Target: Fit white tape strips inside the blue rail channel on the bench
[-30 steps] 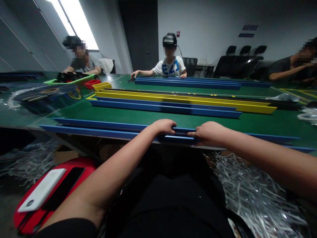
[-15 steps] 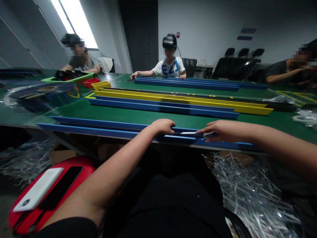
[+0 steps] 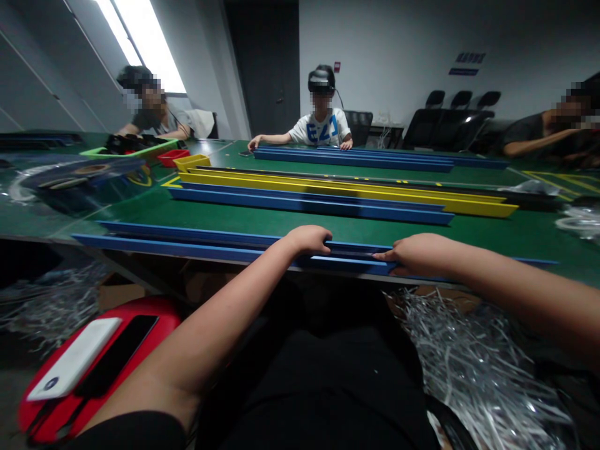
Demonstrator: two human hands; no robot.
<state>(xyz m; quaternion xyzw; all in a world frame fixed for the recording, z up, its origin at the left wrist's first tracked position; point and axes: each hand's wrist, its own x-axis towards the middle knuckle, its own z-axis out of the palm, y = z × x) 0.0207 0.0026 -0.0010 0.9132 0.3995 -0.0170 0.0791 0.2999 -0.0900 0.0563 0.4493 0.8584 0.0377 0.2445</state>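
Rests left hand (image 3: 312, 239) on blue channel (image 3: 187, 251) along near edge of tabletop (image 3: 210, 219), with fingers curled, grip impossible to tell; farther right, extends index finger of right hand (image 3: 417, 253) between channel's walls, with other fingers folded, grip unclear.

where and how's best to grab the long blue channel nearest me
Likely by its raised long walls, gripping toward both ends, from above on your side. The blue channel is long, narrow and lies crosswise, so a spread grip should steady it better. Your left hand and right hand are near its middle.
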